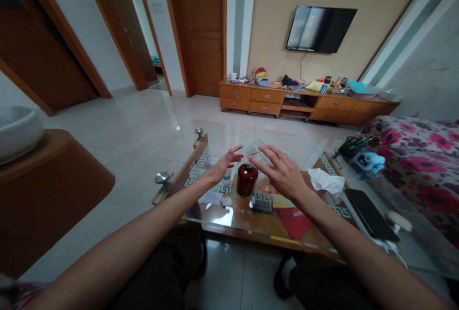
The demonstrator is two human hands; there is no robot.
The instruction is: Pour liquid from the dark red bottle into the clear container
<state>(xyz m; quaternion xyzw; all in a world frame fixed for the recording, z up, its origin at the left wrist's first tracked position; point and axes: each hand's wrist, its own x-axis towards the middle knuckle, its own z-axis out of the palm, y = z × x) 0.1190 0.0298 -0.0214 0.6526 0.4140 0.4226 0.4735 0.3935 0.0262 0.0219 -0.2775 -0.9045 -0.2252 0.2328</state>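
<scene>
A dark red-brown glass bottle (247,181) stands upright on the glass-topped table (229,226) in front of me. Above its neck, a clear see-through piece (255,147), perhaps a lid or a small cup, is in the fingers of my right hand (281,169). My left hand (224,165) hovers to the left of the bottle, its fingers apart and nothing in them. Where the clear piece meets the bottle is hard to make out. A small dark box-like item (263,204) shows beside the bottle's base.
A crumpled white tissue (326,181) and a black phone (371,214) with a white cable lie to the right. Near the flowered sofa (423,157) is a blue and white figure (371,161). Red paper (294,223) shows at the table's front. Beyond stands a low cabinet (265,99).
</scene>
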